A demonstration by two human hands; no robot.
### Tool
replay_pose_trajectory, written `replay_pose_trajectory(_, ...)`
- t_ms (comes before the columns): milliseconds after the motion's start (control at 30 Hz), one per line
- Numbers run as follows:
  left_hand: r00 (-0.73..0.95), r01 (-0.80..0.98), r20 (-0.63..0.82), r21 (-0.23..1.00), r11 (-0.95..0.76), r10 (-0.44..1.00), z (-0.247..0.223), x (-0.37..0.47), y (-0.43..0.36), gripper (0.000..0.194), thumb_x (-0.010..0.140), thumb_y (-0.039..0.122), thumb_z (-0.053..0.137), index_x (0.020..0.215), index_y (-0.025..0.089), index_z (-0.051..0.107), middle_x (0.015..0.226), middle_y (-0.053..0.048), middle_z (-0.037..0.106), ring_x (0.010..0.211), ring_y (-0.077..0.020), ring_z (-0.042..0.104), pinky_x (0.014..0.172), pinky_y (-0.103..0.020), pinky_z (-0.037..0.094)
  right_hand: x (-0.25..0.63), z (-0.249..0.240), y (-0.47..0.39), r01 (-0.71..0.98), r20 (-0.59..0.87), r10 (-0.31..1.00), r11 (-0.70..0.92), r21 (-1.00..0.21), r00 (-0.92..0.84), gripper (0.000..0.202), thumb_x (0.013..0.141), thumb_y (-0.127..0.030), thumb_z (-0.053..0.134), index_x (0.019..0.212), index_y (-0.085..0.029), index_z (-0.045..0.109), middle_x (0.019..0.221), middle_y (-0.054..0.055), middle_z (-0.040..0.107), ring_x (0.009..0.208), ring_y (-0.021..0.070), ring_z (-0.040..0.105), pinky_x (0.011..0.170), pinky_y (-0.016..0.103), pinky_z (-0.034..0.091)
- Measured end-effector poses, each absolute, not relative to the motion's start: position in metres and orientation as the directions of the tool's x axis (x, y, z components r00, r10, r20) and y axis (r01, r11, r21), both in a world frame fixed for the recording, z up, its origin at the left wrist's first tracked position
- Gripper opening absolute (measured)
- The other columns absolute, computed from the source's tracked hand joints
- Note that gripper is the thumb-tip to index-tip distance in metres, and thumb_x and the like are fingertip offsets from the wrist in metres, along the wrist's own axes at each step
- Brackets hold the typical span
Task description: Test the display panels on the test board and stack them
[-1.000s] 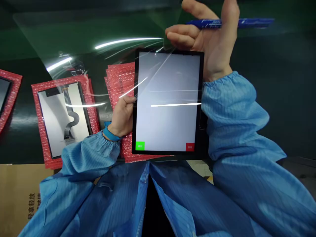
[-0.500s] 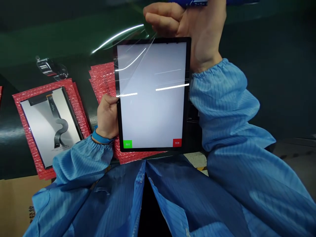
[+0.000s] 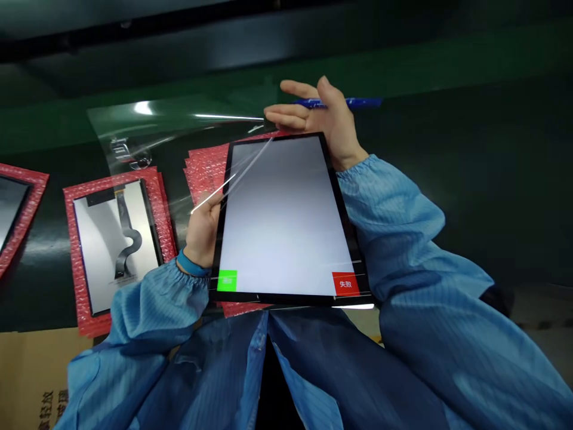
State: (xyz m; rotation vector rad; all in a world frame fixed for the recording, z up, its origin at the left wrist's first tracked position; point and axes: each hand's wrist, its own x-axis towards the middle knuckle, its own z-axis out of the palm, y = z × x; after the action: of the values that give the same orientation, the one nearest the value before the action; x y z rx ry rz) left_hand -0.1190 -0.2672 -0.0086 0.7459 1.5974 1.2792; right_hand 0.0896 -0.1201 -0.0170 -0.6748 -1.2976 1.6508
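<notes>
Head view: at the far left of the tablet (image 3: 286,221), we are seeing a dark panel (image 3: 11,203) lying on a red bubble sheet (image 3: 38,191), cut off by the frame. Nearer the tablet, still on its left, a silvery panel (image 3: 98,239) with a curving ribbon cable (image 3: 132,239) is resting on red bubble bags (image 3: 71,221). A cardboard box (image 3: 27,364) is showing at the lower left of the tablet, and a small clear plastic piece (image 3: 129,155) is lying at its upper left. A clear film (image 3: 152,125) is stretching leftward from the tablet's upper left part, catching bright streaks of light. Our left hand (image 3: 202,230), wearing a blue wristband (image 3: 191,266), is gripping the tablet's left edge, while a red bubble stack (image 3: 203,170) is lying partly beneath the tablet. The tablet itself is glowing white above our lap, its green button (image 3: 227,280) and red button (image 3: 346,284) showing along the near edge. At its upper right corner, our right hand (image 3: 329,125) is holding a blue pen (image 3: 364,102) among loosely spread fingers; we cannot tell whether they are touching the film. Right of the tablet, the dark table (image 3: 470,179) is extending.
</notes>
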Motion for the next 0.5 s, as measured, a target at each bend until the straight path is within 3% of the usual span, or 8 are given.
replay_pose_trajectory(100,-0.48,-0.081,-0.251,0.967,0.242,0.841,0.0,-0.105,-0.27,0.021,0.075,0.006,0.06,0.058,0.019,0.059,0.065,0.001,0.061,0.112,-0.0251,0.063,0.09,-0.03,0.057,0.089,-0.022,-0.117,-0.357,0.116,0.88,-0.064,-0.932,-0.461,0.062,0.086,-0.071,0.047,0.122,-0.022,0.055,0.114,0.003,0.074,0.121,0.0244,0.063,0.111,0.045,0.043)
replay_pose_trajectory(233,-0.42,-0.234,-0.336,0.938,0.257,0.843,0.002,-0.097,-0.273,0.017,0.076,0.009,0.061,0.063,0.02,0.06,0.069,0.001,0.066,0.108,-0.0258,0.065,0.084,-0.033,0.06,0.091,-0.024,-0.116,-0.368,0.121,0.865,-0.078,-0.926,-0.487,0.057,0.084,-0.063,0.051,0.124,-0.023,0.054,0.117,0.003,0.073,0.125,0.0242,0.06,0.115,0.045,0.039)
replay_pose_trajectory(500,-0.428,-0.188,-0.311,0.949,0.254,0.848,0.002,-0.101,-0.272,0.019,0.076,0.009,0.065,0.06,0.02,0.063,0.061,0.001,0.064,0.099,-0.0241,0.067,0.079,-0.029,0.059,0.092,-0.024,-0.115,-0.364,0.12,0.856,-0.084,-0.928,-0.503,0.055,0.084,-0.061,0.051,0.124,-0.024,0.055,0.12,0.004,0.072,0.125,0.0235,0.061,0.116,0.046,0.038)
